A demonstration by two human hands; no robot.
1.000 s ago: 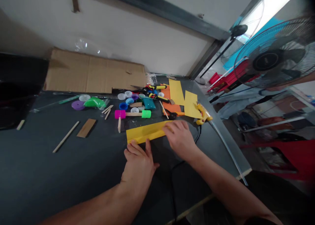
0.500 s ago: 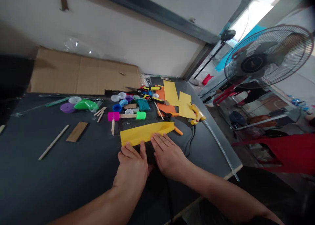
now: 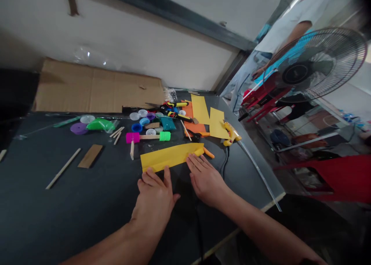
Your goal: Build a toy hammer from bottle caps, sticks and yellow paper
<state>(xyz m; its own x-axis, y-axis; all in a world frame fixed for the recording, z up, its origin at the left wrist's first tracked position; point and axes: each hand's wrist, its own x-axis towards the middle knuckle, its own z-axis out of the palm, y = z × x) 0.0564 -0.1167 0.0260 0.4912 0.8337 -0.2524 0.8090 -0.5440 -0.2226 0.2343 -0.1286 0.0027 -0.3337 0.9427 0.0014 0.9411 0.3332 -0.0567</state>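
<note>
A strip of yellow paper lies on the dark table, its near edge folded over and its right end curling up. My left hand rests its fingertips on the paper's near left edge, with thumb and fingers apart. Flat fingers of my right hand press the near edge close to the right end. Just beyond the paper are a stick with a pink cap and a green cap on it. An orange stick-like piece lies beside the paper's right end.
Several bottle caps, yellow-handled tools, yellow sheets and a yellow glue gun lie farther back. Cardboard leans at the wall. Left are a wooden stick and a brown piece. A fan and a person are at right.
My right hand has slid to the right along the paper's near edge. My left hand has stayed about where it was. A person has come into view behind the fan.
</note>
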